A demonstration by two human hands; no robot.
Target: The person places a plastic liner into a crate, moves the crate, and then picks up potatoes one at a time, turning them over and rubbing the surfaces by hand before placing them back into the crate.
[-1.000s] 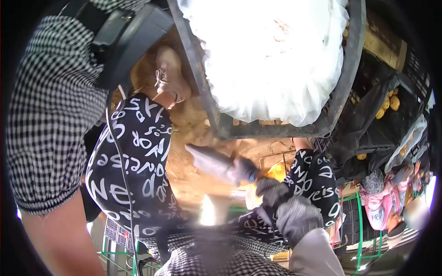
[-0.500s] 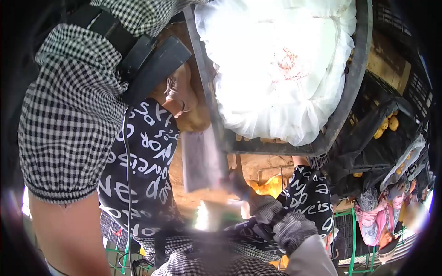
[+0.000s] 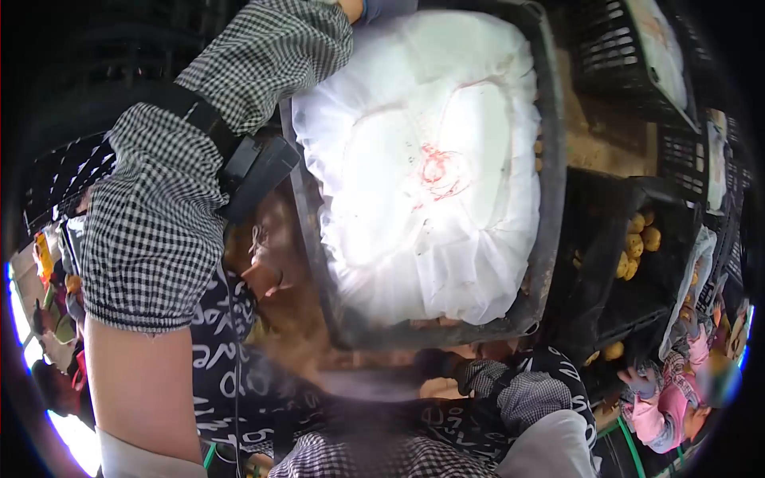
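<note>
A black plastic crate (image 3: 550, 263), lined with a thin white sheet (image 3: 434, 263) bearing a red print, stands before me. My left arm, in a black-and-white checked sleeve, reaches along its left side. At the top edge of the view, my left hand (image 3: 384, 8), in a dark blue glove, is at the crate's far end, its fingers cut off by the frame. My right hand (image 3: 438, 364), in a dark glove, is low by the near rim, closed at the end of a flat pale-grey piece (image 3: 368, 384). That piece is blurred and lies in shadow over my lap.
To the right, a black-lined crate (image 3: 617, 295) contains several yellowish potatoes (image 3: 636, 243). More black crates (image 3: 610, 48) stand behind it at the upper right. A person in pink (image 3: 668, 410) works at the lower right. A dark box (image 3: 259, 175) is strapped to my left forearm.
The crate now sits lower and further left in view. My left hand has come into view at the top. My right hand and the flat piece have shifted lower, towards my lap.
</note>
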